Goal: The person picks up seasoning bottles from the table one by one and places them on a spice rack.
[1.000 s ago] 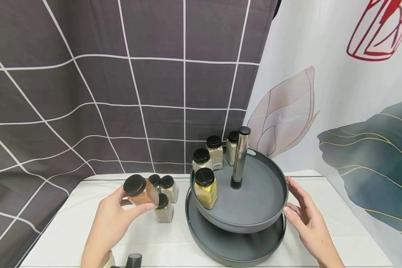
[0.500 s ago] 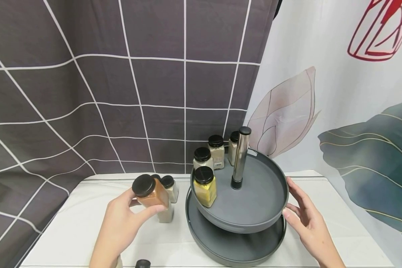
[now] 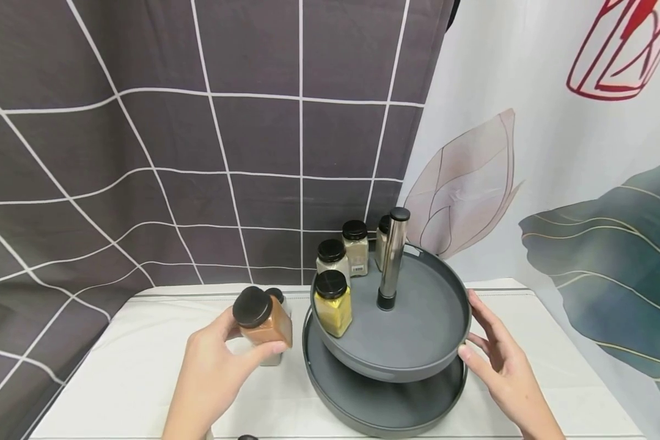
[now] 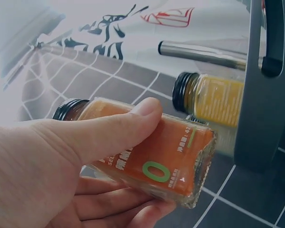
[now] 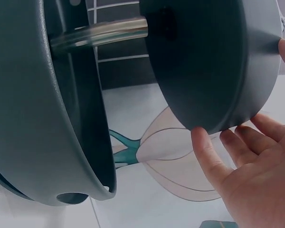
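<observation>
My left hand [image 3: 211, 366] holds a square spice jar [image 3: 269, 324] with orange-brown contents and a black lid, tilted in the air left of a two-tier grey turntable tray. In the left wrist view the thumb lies across the jar's orange label [image 4: 161, 156]. My right hand [image 3: 506, 366] touches the right rim of the upper tier [image 3: 418, 330] with its fingertips and thumb, the fingers fairly straight. On that tier's left side stand a yellow jar [image 3: 333, 308], a pale jar [image 3: 338, 264], a beige jar [image 3: 357, 253] and another jar [image 3: 381, 247] partly behind the post.
The lower tier [image 3: 396, 409] sits on the white table [image 3: 110, 379]. A metal post [image 3: 394, 256] with a black cap rises from the upper tier. Jars on the table, including a black-lidded jar [image 3: 275, 294], are mostly hidden behind the held one. A grey gridded curtain [image 3: 253, 134] hangs behind.
My left hand has carried the orange-brown jar rightward, closer to the tray. The upper tier has turned slightly clockwise, its yellow jar shifting back and left. My right hand stays at the rim.
</observation>
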`<move>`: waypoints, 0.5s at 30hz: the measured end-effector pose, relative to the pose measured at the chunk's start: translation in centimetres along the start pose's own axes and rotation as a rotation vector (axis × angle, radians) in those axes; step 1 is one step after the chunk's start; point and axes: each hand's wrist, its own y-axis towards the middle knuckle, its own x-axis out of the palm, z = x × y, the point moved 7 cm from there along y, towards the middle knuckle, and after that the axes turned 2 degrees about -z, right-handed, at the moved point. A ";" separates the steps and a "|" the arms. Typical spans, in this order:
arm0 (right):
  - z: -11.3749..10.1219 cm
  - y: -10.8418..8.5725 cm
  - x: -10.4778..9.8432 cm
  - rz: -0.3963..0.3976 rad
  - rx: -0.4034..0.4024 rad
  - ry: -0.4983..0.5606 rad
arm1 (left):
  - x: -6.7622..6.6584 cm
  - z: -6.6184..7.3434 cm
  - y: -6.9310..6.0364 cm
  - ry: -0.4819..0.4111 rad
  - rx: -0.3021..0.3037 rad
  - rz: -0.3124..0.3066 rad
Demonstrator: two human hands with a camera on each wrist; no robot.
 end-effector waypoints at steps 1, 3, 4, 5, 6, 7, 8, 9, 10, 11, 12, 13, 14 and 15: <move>-0.1 0.0 0.0 -0.005 -0.001 -0.004 | 0.2 0.1 0.0 -0.011 0.000 -0.005; -0.1 0.0 0.1 -0.011 -0.006 -0.006 | 0.6 0.3 -0.1 -0.030 0.000 -0.021; -0.1 0.0 0.2 -0.012 -0.008 -0.005 | 0.7 0.5 -0.1 -0.038 0.012 -0.025; -0.1 0.0 0.2 -0.015 -0.010 -0.006 | 0.9 0.6 -0.2 -0.040 0.025 -0.027; -0.1 0.0 0.2 -0.012 -0.011 -0.005 | 1.0 0.8 -0.2 -0.043 0.040 -0.028; -0.1 0.0 0.2 -0.010 -0.010 -0.010 | 1.1 1.0 -0.2 -0.050 0.054 -0.028; -0.1 0.0 0.2 -0.005 -0.010 -0.009 | 1.2 1.1 -0.3 -0.050 0.063 -0.030; 0.0 0.0 0.2 0.001 -0.008 -0.010 | 1.3 1.3 -0.3 -0.049 0.074 -0.029; 0.0 -0.1 0.1 0.004 -0.004 -0.015 | 1.4 1.6 -0.3 -0.051 0.088 -0.027; 0.0 -0.1 0.1 0.008 -0.001 -0.021 | 1.5 1.8 -0.3 -0.054 0.104 -0.021; 0.0 -0.1 0.1 0.013 0.001 -0.022 | 1.6 2.1 -0.3 -0.056 0.120 -0.015; 0.0 -0.1 0.1 0.016 0.006 -0.029 | 1.6 2.4 -0.2 -0.063 0.136 -0.010; 0.0 -0.1 0.0 0.022 0.010 -0.032 | 1.7 2.7 -0.2 -0.068 0.150 -0.006; 0.0 -0.1 0.0 0.024 0.013 -0.036 | 1.8 3.0 -0.2 -0.077 0.161 -0.002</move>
